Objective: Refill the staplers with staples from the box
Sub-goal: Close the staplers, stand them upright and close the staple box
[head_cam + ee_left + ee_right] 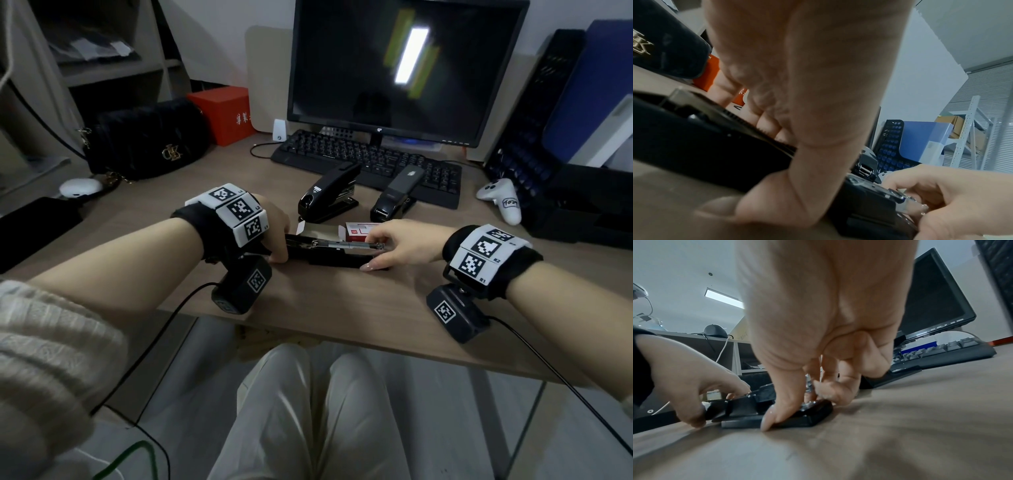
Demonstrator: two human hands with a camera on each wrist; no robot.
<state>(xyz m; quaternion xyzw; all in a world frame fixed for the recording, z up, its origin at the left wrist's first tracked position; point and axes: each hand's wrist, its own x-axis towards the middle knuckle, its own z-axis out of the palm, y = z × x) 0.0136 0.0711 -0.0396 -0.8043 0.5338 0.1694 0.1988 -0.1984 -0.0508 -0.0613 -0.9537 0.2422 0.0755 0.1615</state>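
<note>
The opened stapler (329, 251) lies flat on the desk (342, 308) just in front of me, its lid folded back toward my left and the metal staple channel (346, 244) bared along the top; the red staple box (359, 230) sits open just behind it. I judge the stapler stiff and fairly heavy, steady once pinned, with a sprung rail that could snap shut, so I take it low on the plastic base, not the rail. A staple strip would be light and brittle and wants a gentle pinch at its sides. My left hand (275, 233) curls down over the hinge end, gripping the body to the desk. My right hand (394, 245) arches over the front end, thumb braced against the base, fingertips pinching at the channel's tip; whether a strip sits between them I cannot tell.
</note>
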